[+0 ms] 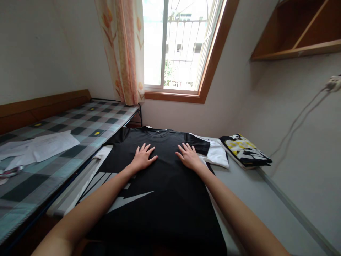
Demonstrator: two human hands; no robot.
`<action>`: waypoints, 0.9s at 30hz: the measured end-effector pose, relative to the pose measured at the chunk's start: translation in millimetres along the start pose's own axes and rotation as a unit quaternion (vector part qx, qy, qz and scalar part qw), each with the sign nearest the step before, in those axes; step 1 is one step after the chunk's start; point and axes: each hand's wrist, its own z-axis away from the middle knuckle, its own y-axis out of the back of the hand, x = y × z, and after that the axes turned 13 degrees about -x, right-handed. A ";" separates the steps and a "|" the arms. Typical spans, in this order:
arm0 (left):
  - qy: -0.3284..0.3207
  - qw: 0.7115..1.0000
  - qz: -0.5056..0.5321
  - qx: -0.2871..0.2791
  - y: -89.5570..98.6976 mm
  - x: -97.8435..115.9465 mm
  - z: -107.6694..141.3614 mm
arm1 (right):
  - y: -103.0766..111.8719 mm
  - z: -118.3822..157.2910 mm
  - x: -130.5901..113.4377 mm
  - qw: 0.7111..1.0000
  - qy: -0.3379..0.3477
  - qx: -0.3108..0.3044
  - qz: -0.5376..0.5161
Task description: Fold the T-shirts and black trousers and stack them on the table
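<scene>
A black T-shirt [170, 177] with a grey print on its left side lies spread out, its collar toward the window. My left hand [143, 157] rests flat on the upper chest of the shirt, fingers spread. On the other side of the chest, my right hand [188, 156] also lies flat with its fingers apart. Neither hand grips anything. White cloth [217, 155] shows from under the shirt's right sleeve. The shirt's lower hem is dark and hard to make out.
Folded clothes in black, yellow and white [246, 150] sit on the pale table [239, 192] at the right. A checked bed [66, 124] with papers [50, 145] runs along the left. Behind are a window [183, 53] and curtain [124, 53]; a wooden shelf [298, 49] hangs upper right.
</scene>
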 end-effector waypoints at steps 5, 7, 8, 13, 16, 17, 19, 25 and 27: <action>0.018 0.998 -0.023 -0.055 0.6 -1.2 -0.3 | -11.2 -4.3 -3.6 1.000 -0.019 -0.018 -0.013; 0.020 0.998 -0.028 -0.061 -0.3 -0.8 -0.1 | -12.5 -4.5 -1.4 0.999 -0.027 -0.020 -0.016; 0.022 0.997 -0.029 -0.062 -0.6 -0.5 0.1 | -12.9 -4.5 -0.6 0.999 -0.032 -0.022 -0.016; 0.022 0.997 -0.033 -0.067 0.5 2.2 0.0 | -13.5 -5.5 -0.2 0.998 -0.051 -0.029 -0.013; 0.030 0.996 -0.039 -0.075 2.7 3.8 -1.2 | -13.0 -6.9 -0.8 0.997 -0.065 -0.034 0.007; 0.033 0.996 -0.041 -0.077 3.3 4.3 -1.5 | -12.6 -7.4 -0.8 0.997 -0.069 -0.036 0.014; 0.037 0.995 -0.044 -0.079 4.1 5.2 -1.6 | -12.0 -8.0 -0.8 0.996 -0.074 -0.039 0.023; 0.037 0.996 -0.043 -0.071 3.0 5.1 -1.9 | -13.3 -7.3 0.4 0.997 -0.074 -0.031 0.025; 0.051 0.996 -0.037 -0.064 4.5 -0.9 -3.8 | -14.6 -6.6 1.1 0.997 -0.072 -0.023 0.023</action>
